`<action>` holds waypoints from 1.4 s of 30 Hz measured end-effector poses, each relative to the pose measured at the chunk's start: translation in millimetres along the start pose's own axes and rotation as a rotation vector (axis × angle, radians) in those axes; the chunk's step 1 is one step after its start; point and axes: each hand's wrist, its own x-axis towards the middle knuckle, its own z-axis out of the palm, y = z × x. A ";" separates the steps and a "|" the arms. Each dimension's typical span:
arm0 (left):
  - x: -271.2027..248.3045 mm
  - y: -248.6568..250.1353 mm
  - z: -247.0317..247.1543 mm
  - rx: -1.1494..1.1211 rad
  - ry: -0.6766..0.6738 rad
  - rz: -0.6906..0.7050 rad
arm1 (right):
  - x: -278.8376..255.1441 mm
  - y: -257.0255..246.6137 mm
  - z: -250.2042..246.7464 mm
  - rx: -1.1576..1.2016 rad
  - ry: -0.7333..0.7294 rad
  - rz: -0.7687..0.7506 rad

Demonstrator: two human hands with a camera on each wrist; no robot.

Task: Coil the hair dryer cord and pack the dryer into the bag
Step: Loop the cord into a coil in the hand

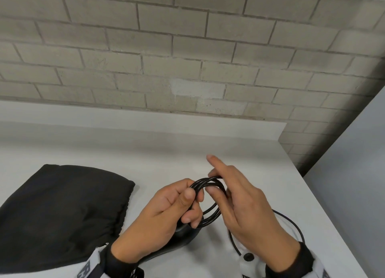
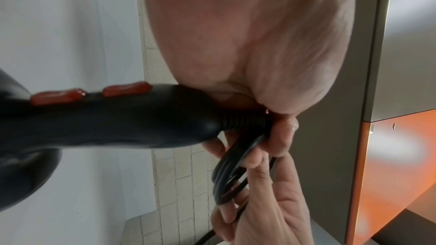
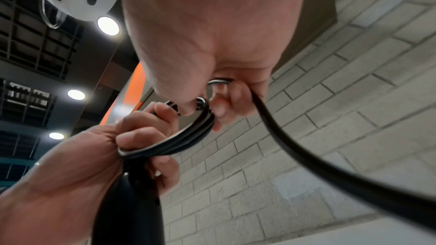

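Note:
My left hand [image 1: 179,204] grips several black loops of the cord [image 1: 210,184] against the end of the hair dryer's handle [image 1: 183,236]. The dryer [image 2: 99,118] is black with two red switches [image 2: 127,88] on its handle. My right hand [image 1: 245,202] holds the far side of the coil, its index finger pointing up and away. Loose cord [image 1: 291,221] curves off to the right on the table; in the right wrist view this cord [image 3: 306,156] runs out of the right hand. The black bag [image 1: 60,206] lies flat on the left.
The white table [image 1: 145,152] ends at a grey brick wall [image 1: 187,48] behind and at an edge on the right. A grey panel [image 1: 354,173] stands to the right of the table. My white sleeves with black cuffs show at the bottom.

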 end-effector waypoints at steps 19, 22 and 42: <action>-1.9 1.8 -7.9 -0.064 -0.052 -0.016 | 2.4 7.9 -5.9 0.146 0.020 0.016; -1.4 3.7 -10.7 -0.055 -0.080 -0.029 | 5.9 11.9 -26.3 0.244 0.002 -0.008; -4.0 8.1 -15.2 0.068 -0.183 -0.044 | 9.3 11.3 -10.2 0.592 -0.328 0.234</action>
